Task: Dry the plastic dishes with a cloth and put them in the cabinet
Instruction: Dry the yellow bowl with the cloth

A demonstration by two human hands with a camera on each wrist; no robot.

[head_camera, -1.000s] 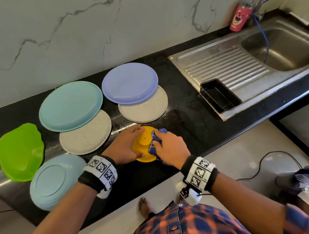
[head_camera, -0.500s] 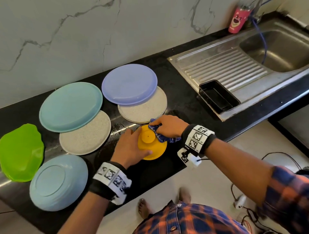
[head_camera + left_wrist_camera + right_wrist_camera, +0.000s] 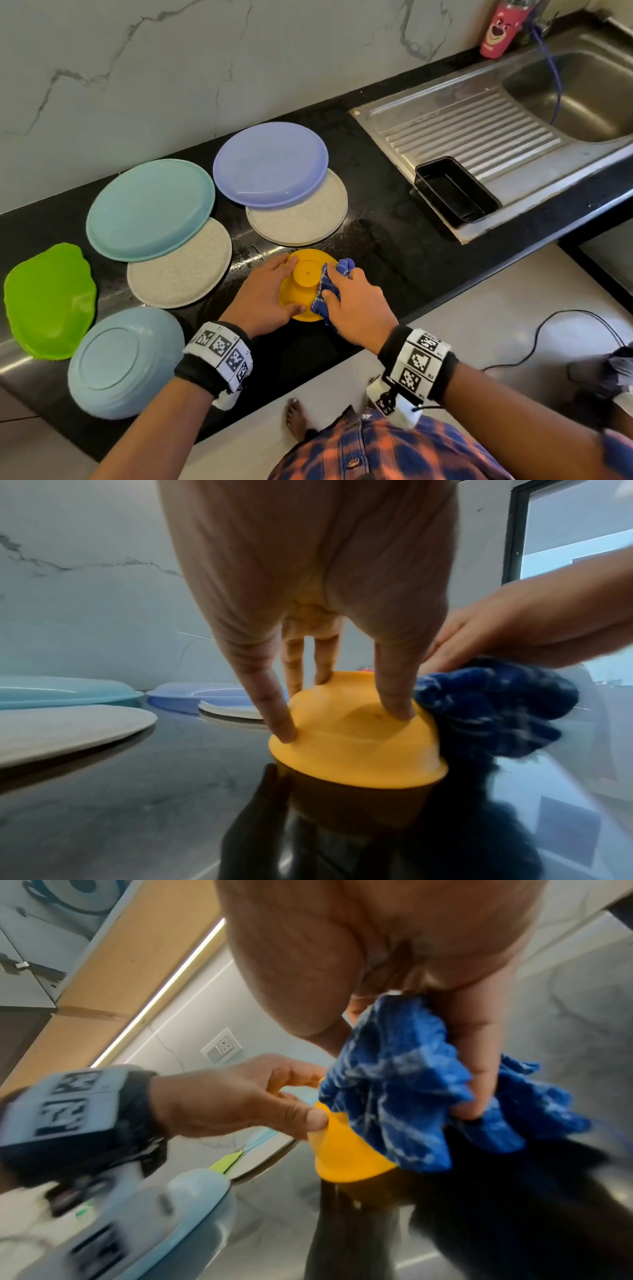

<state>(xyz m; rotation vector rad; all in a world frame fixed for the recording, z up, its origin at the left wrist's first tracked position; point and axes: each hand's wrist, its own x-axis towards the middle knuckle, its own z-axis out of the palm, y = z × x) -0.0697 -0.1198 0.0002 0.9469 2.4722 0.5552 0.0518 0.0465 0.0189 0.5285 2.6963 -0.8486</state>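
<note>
I am steadying an upturned yellow bowl [image 3: 301, 291] on the black surface [image 3: 394, 246] with my left hand [image 3: 263, 298]; its fingers [image 3: 279, 718] are spreading over the bowl's side and raised foot, curling around it and grasping it. My right hand [image 3: 356, 305] is clutching a bunched blue cloth [image 3: 329, 287], fingers [image 3: 472, 1069] clenching around it, and pressing it against the bowl at the 3 o'clock side. The bowl is sitting rim down near the front edge of the surface.

At 12 o'clock from the bowl, a lavender plate [image 3: 270, 164] is lying partly over a speckled grey plate [image 3: 301, 216]. At 10 o'clock a teal plate [image 3: 150, 209] is overlapping a second speckled grey plate [image 3: 178, 267]. At 8 o'clock a pale blue plate [image 3: 123, 363] is lying upside down, and a green leaf-shaped dish [image 3: 48, 301] is sitting just beside it at 9 o'clock. At 2 o'clock a black rectangular tray [image 3: 455, 192] is resting on the drainboard of the steel sink [image 3: 479, 130], with a pink cup [image 3: 500, 31] at its far corner.
</note>
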